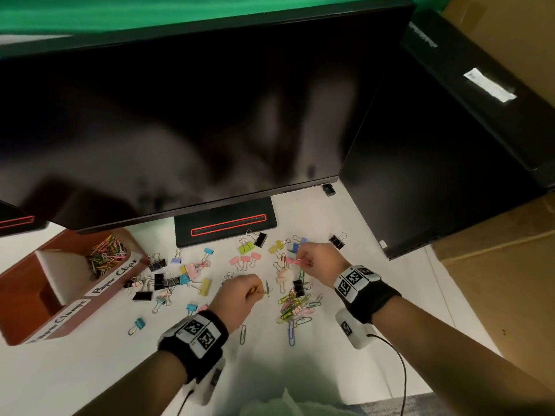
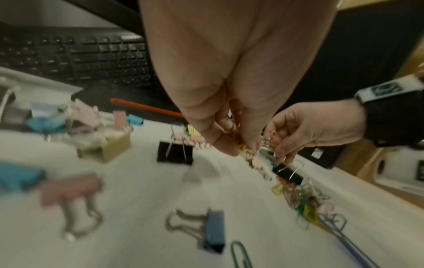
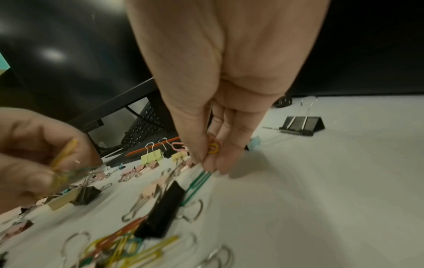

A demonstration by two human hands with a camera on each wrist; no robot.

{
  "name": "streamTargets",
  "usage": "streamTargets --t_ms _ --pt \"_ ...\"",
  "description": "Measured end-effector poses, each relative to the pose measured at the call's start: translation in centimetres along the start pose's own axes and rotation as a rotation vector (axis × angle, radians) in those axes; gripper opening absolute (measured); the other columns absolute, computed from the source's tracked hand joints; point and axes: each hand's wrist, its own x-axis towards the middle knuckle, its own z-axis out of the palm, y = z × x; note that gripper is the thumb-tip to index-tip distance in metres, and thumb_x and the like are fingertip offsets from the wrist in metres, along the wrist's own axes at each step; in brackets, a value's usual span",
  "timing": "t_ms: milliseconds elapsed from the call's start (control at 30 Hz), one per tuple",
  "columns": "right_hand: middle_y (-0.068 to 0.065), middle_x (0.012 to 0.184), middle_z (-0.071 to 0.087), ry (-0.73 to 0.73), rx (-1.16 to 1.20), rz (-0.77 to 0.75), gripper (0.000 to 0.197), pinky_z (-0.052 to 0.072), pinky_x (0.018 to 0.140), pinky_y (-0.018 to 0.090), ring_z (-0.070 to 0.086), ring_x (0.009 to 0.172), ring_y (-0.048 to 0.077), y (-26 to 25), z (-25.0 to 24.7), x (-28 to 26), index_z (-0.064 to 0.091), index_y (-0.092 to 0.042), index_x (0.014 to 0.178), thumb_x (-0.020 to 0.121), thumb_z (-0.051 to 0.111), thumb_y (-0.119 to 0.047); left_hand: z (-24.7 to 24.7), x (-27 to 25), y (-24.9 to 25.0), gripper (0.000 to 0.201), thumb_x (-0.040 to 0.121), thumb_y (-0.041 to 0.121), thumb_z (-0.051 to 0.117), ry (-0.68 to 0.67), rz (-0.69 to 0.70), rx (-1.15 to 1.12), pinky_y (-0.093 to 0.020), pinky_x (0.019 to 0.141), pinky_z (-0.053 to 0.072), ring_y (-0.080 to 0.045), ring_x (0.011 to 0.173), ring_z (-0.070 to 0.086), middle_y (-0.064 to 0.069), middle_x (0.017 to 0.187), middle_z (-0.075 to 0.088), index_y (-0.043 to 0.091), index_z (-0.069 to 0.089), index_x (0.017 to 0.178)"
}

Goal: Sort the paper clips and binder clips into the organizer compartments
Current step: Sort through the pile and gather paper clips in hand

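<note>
Gathering step: left hand [image 1: 237, 291] and right hand [image 1: 315, 256] each pinch a few paper clips [image 1: 292, 307] over the desk. Next, likely carry both to the organizer [image 1: 45, 295] paper-clip compartment; binder clips [image 1: 168, 280] untouched.

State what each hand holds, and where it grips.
Left hand pinches yellow paper clips between its fingertips; right hand pinches pink and yellow paper clips at their looped ends.
</note>
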Motion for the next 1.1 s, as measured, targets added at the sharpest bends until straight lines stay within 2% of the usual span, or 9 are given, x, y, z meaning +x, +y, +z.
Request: streamTargets --t_ms 200,367,467,600,733,833,933,1033,1100 --pt "0.003 0.093 0.069 0.034 0.056 -0.035 0.015 0.051 0.08 0.022 0.062 0.084 0.014 -2.2 -1.9 -0.7 0.067 -0.011 0.099 0.084 0.067 -0.013 -6.3 -3.6 -1.9 0.029 0.084 0.014 0.064 0.057 0.101 -0.048 -0.012 0.06 0.041 -0.005 0.067 0.056 0.014 0.069 0.058 0.037 0.053 0.072" --pt "0.006 0.093 0.068 0.085 0.061 -0.186 0.014 0.052 0.08 0.028 0.061 0.082 0.016 -8.9 -1.8 0.1 0.07 -0.011 0.097 0.083 0.069 -0.013 -10.7 -6.8 -3.7 0.021 0.084 0.014 0.065 0.187 0.063 -0.154 -0.029 0.068 0.051 -0.015 0.07 0.062 0.003 0.071 0.064 0.031 0.057 0.074" --pt "0.001 0.086 0.062 0.068 0.063 -0.32 0.012 0.048 0.071 0.021 0.058 0.072 0.011 -14.6 -0.1 1.8 0.069 -0.012 0.094 0.083 0.07 -0.015 -13.3 -8.6 -5.2 0.013 0.083 0.011 0.065 0.322 0.014 -0.256 -0.027 0.066 0.051 -0.011 0.068 0.063 0.006 0.071 0.066 0.023 0.061 0.08" --pt "0.004 0.084 0.062 0.108 0.072 -0.468 0.012 0.037 0.07 0.018 0.052 0.072 0.01 -23.8 3.0 5.0 0.07 -0.009 0.092 0.08 0.07 -0.011 -17.1 -10.3 -8.5 0.016 0.084 0.007 0.063 0.5 -0.087 -0.383 -0.014 0.063 0.045 -0.001 0.063 0.059 0.013 0.067 0.066 0.021 0.061 0.079" --pt "0.007 0.094 0.066 0.099 0.097 -0.466 0.016 0.042 0.075 0.022 0.057 0.079 0.016 -31.3 6.8 8.3 0.069 -0.011 0.098 0.082 0.068 -0.013 -20.6 -10.3 -12.4 0.013 0.084 0.011 0.064 0.623 -0.181 -0.432 -0.035 0.068 0.052 -0.018 0.065 0.062 0.002 0.067 0.066 0.022 0.061 0.079" --pt "0.011 0.1 0.07 0.061 0.124 -0.388 0.022 0.05 0.087 0.031 0.064 0.094 0.025 -33.9 9.9 10.2 0.066 -0.01 0.105 0.083 0.067 -0.013 -22.0 -9.0 -14.8 0.012 0.081 0.011 0.067 0.633 -0.304 -0.381 -0.032 0.076 0.052 -0.017 0.08 0.066 0.001 0.078 0.069 0.022 0.062 0.081" --pt "0.011 0.109 0.069 0.021 0.095 -0.337 0.03 0.049 0.092 0.032 0.063 0.103 0.026 -34.2 11.8 10.6 0.06 -0.013 0.116 0.087 0.063 -0.019 -22.1 -8.3 -15.9 0.026 0.08 0.016 0.069 0.49 -0.349 -0.235 -0.032 0.088 0.05 -0.017 0.092 0.064 -0.002 0.096 0.07 0.017 0.062 0.105" --pt "0.011 0.114 0.064 0.036 0.132 -0.401 0.028 0.05 0.095 0.036 0.063 0.104 0.024 -32.6 11.4 9.1 0.06 -0.015 0.116 0.089 0.06 -0.02 -21.4 -8.8 -14.9 0.034 0.085 0.019 0.063 0.441 -0.244 -0.052 -0.032 0.088 0.051 -0.016 0.096 0.062 -0.002 0.106 0.065 0.018 0.058 0.118" --pt "0.009 0.11 0.063 0.064 0.176 -0.442 0.022 0.052 0.09 0.03 0.064 0.097 0.02 -30.3 10.1 7.4 0.064 -0.014 0.11 0.088 0.061 -0.018 -20.7 -9.2 -13.7 0.037 0.086 0.021 0.062 0.468 -0.137 -0.028 -0.036 0.091 0.051 -0.016 0.101 0.06 -0.003 0.114 0.061 0.019 0.057 0.122"
